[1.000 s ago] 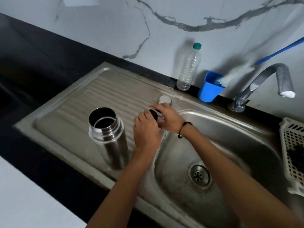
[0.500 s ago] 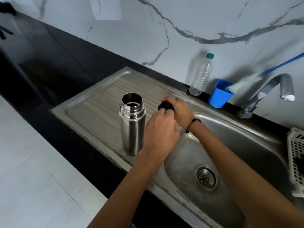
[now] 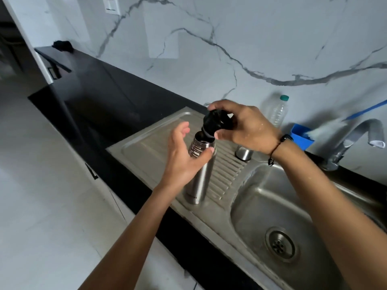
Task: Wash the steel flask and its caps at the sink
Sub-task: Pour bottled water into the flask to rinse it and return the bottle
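The steel flask (image 3: 200, 181) stands upright on the ribbed drainboard (image 3: 150, 151), its threaded mouth uncovered. My right hand (image 3: 245, 126) grips the black inner cap (image 3: 216, 123) and holds it tilted just above the flask's mouth. My left hand (image 3: 184, 158) is beside the flask's neck, thumb against the threads and fingers spread, not closed round it. The steel outer cap (image 3: 244, 153) sits on the drainboard behind the flask, partly hidden by my right wrist.
The sink basin (image 3: 261, 197) with its drain (image 3: 280, 244) lies to the right. Behind it are the tap (image 3: 354, 139), a blue cup (image 3: 300, 136) holding a brush, and a clear plastic bottle (image 3: 277, 111). Black counter (image 3: 109, 97) stretches left.
My right hand has lifted the black cap from the drainboard up over the flask's mouth. My left hand let go of the cap and moved to the flask's neck. The view swung left.
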A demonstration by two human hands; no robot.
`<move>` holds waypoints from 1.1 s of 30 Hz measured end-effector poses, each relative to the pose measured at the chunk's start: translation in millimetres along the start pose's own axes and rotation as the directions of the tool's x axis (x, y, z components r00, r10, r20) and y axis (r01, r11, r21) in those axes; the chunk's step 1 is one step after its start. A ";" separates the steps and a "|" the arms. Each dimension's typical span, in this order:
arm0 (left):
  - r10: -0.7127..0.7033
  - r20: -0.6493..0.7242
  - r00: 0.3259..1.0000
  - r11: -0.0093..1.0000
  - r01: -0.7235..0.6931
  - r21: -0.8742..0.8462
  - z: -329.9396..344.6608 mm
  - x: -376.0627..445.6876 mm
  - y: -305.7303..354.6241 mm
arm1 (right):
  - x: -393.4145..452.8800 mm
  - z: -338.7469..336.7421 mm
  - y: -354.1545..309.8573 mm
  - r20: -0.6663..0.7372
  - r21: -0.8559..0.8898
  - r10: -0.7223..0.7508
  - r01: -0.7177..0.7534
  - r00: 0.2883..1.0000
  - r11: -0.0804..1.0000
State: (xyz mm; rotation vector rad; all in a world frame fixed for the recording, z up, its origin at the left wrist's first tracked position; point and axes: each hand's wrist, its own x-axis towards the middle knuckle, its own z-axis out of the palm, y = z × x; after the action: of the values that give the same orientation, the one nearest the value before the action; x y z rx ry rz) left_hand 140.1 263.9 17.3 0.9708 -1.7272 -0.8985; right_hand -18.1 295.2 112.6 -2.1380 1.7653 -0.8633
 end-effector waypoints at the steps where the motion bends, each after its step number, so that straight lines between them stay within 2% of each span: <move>1: -0.021 0.095 0.995 1.000 0.020 0.007 -3.2 7.0 -6.6 | 1.8 4.5 -3.3 0.026 -0.048 -0.002 0.003 1.000 0.999; 4: -0.031 0.343 0.939 0.999 0.045 -0.030 -9.9 29.2 -23.1 | 6.3 16.0 -9.3 0.128 -0.151 0.000 0.019 0.992 0.988; 7: 0.050 0.524 0.850 0.990 0.025 -0.136 -7.9 48.2 -41.9 | 10.7 24.9 -15.8 0.220 -0.222 0.075 -0.025 0.973 0.975; 10: 0.121 0.577 0.808 0.970 0.027 -0.241 -2.3 52.2 -53.9 | 13.8 28.6 -23.3 0.232 -0.284 0.142 -0.073 0.962 0.956; 14: 0.172 0.525 0.833 0.940 0.021 -0.341 4.4 52.3 -60.3 | 17.3 34.8 -35.3 0.181 -0.418 0.231 -0.138 0.956 0.898; 17: 0.170 0.494 0.853 0.920 0.042 -0.389 8.6 48.2 -62.0 | 17.6 47.3 -44.1 0.021 -0.623 0.337 -0.251 0.941 0.741; 19: 0.188 0.479 0.857 0.905 0.038 -0.424 12.3 46.6 -64.1 | 17.2 61.5 -49.2 -0.145 -0.723 0.460 -0.411 0.876 0.555; 21: 0.199 0.492 0.847 0.897 0.045 -0.440 14.7 48.1 -65.9 | 22.0 75.8 -54.4 -0.261 -0.798 0.538 -0.493 0.802 0.347; 22: 0.204 0.497 0.843 0.901 0.037 -0.431 15.0 49.1 -67.2 | 24.0 79.0 -55.8 -0.287 -0.803 0.556 -0.513 0.780 0.304; 24: 0.230 0.499 0.836 0.906 0.004 -0.424 12.5 49.6 -66.6 | 23.2 73.5 -55.9 -0.303 -0.771 0.552 -0.540 0.777 0.337; 25: 0.234 0.501 0.833 0.904 0.003 -0.428 11.2 49.8 -66.7 | 20.8 67.5 -54.8 -0.259 -0.736 0.561 -0.537 0.786 0.413; 27: 0.242 0.499 0.832 0.892 0.012 -0.453 9.8 51.0 -66.1 | 18.0 55.3 -58.6 -0.036 -0.581 0.537 -0.455 0.843 0.675; 28: 0.249 0.495 0.832 0.887 0.009 -0.463 8.7 50.9 -64.8 | 16.1 51.4 -57.1 0.086 -0.522 0.483 -0.373 0.871 0.767; 29: 0.251 0.494 0.833 0.893 -0.003 -0.449 8.4 51.0 -64.9 | 16.6 51.4 -55.7 0.157 -0.490 0.429 -0.307 0.890 0.816; 31: 0.240 0.493 0.836 0.903 -0.005 -0.430 8.3 51.3 -64.0 | 16.6 55.4 -50.2 0.111 -0.531 0.379 -0.268 0.919 0.804; 33: 0.238 0.491 0.838 0.904 -0.005 -0.428 10.3 50.8 -67.0 | 15.8 67.7 -40.8 -0.037 -0.684 0.373 -0.296 0.927 0.667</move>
State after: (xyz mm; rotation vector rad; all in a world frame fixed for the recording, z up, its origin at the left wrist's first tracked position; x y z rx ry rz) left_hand 131.8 191.8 -26.4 0.3248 -1.9084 -1.4763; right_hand 55.5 277.8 84.8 -2.0246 2.5881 0.0379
